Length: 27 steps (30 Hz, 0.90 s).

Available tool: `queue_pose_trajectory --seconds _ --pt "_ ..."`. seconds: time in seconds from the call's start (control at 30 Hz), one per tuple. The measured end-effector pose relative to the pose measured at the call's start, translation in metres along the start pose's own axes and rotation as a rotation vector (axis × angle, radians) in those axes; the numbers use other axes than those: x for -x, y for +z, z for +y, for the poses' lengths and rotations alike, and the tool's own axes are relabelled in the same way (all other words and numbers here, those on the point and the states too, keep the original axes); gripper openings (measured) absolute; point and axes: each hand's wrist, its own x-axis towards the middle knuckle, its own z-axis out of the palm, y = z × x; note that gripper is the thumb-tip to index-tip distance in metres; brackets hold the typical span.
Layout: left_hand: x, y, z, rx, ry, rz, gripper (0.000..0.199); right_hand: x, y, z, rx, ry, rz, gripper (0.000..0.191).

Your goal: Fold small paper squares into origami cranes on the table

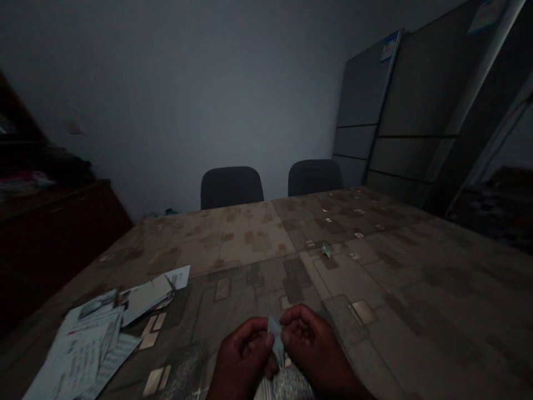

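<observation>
i'm pinching a folded pale-blue paper (275, 340) between my left grip (241, 355) and right grip (314, 345), its long axis standing nearly upright.

Dim underexposed view, flat soft light, deep shadow at left, edges bowed, hands (316, 344) slightly blurred

We see scattered printed papers (79, 350) on patterned tabletop (375, 355), two dark chairs (231, 189) beyond, grey partition panels (412, 83) right, dark wooden cabinet (62, 233) left
</observation>
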Motion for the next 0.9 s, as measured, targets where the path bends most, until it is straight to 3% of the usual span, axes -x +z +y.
queue_pose_trajectory --seconds 0.2,0.57,0.7,0.8,0.9 --pt "0.0 0.003 -0.002 0.064 0.024 0.042 0.038 -0.001 0.0 0.006 0.053 0.015 -0.038 0.018" --pt "0.0 -0.002 0.003 0.009 -0.001 -0.072 0.033 0.002 -0.001 -0.01 -0.011 0.09 -0.106 0.034" --pt "-0.001 -0.005 0.0 -0.022 -0.002 -0.05 0.032 -0.003 -0.004 -0.014 -0.041 0.066 -0.108 0.031" --pt "-0.005 -0.006 -0.002 -0.015 -0.025 -0.015 0.036 0.001 -0.009 0.002 -0.032 -0.006 -0.017 0.019" --pt "-0.007 -0.005 -0.003 0.03 -0.019 0.027 0.036 0.03 -0.013 0.054 -0.034 -0.05 -0.007 0.022"
